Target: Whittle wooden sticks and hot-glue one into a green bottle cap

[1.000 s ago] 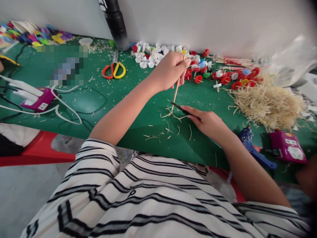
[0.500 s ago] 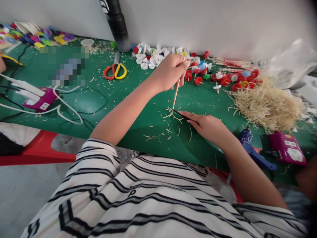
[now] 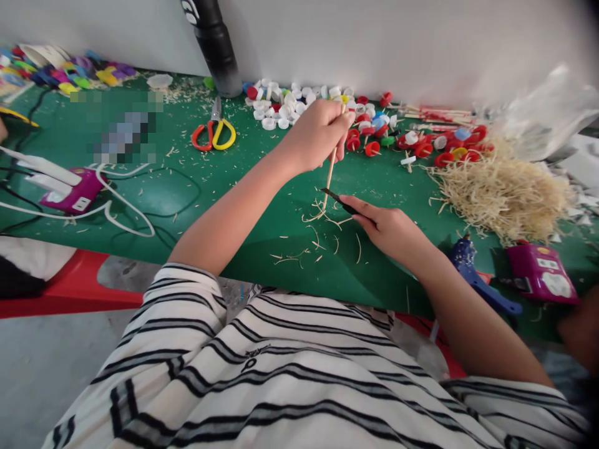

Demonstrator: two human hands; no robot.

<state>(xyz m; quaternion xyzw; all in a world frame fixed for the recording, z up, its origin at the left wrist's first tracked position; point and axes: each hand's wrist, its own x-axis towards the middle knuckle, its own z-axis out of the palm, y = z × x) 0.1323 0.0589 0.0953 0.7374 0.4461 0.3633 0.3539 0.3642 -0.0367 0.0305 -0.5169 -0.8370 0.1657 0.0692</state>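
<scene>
My left hand (image 3: 325, 134) is closed round the upper part of a thin wooden stick (image 3: 331, 171), which stands nearly upright with its lower end at the green table (image 3: 243, 231). In my right hand (image 3: 381, 224) is a small dark knife (image 3: 344, 202). Its blade lies against the stick, a little above the lower end. Thin curled wood shavings (image 3: 316, 237) lie around the stick's foot and nearer to me. The fingertips of my left hand are partly hidden behind the hand.
Scissors (image 3: 214, 134) and a black bottle (image 3: 219, 56) are at the back left. Behind my hands lie white bottle caps (image 3: 281, 109) and red caps (image 3: 372, 148). On the right are a shavings pile (image 3: 505, 190), a blue glue gun (image 3: 482, 280) and a purple power block (image 3: 543, 271). Cables (image 3: 126, 231) lie left.
The knife has moved from the stick's lower end up along it, with my right hand raised slightly. My left hand stays round the stick. The view has shifted a little.
</scene>
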